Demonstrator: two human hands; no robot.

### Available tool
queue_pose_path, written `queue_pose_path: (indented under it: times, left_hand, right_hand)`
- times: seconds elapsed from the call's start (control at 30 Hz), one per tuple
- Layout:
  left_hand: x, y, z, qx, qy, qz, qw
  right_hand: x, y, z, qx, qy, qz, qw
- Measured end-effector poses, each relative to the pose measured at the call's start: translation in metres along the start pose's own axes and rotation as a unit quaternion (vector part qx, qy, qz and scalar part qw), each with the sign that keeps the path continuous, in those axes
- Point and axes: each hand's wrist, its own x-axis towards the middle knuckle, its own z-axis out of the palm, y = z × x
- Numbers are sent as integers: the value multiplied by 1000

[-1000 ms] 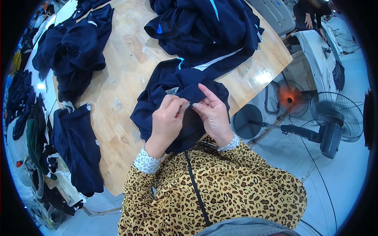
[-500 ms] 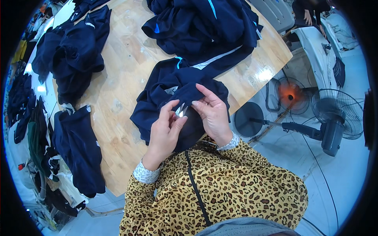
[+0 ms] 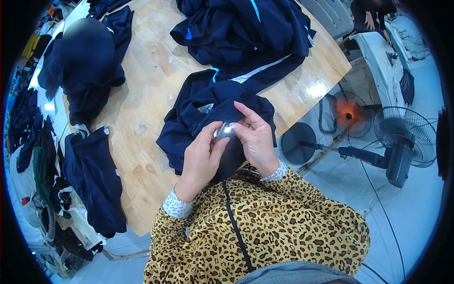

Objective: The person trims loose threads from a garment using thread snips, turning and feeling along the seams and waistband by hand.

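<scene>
A navy garment lies bunched at the table edge in front of me, under both hands. My left hand is closed, thumb and forefinger pinching a small shiny metal tool. Glare and blur hide its exact shape. My right hand bends thumb and fingers together at a fold of the same garment, forefinger stretched along the cloth. The tool sits between the fingertips of both hands, nearly touching the right thumb. A pale label shows on the cloth just beyond the fingers.
A large navy garment pile covers the far side of the wooden table. More navy clothes lie along its left edge. To the right stand a black floor fan and a glowing orange heater. Cables cross the floor.
My left hand has shifted slightly right and up, bringing the metal tool closer to my right fingertips. My right hand and the garment have hardly moved.
</scene>
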Motion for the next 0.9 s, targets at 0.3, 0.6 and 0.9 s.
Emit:
queue_pose_path:
  times: [0.3,0.6,0.9]
  left_hand:
    - [10,-15,-10,-457,22,-151,877]
    - [32,-12,15,66,119,162,977]
    - [31,-18,13,-63,59,48,995]
  right_hand:
    - [4,-2,1,29,18,24,999]
    - [0,-1,-2,-195,26,-22,980]
    - [1,11,-8,-355,-10,-192,915]
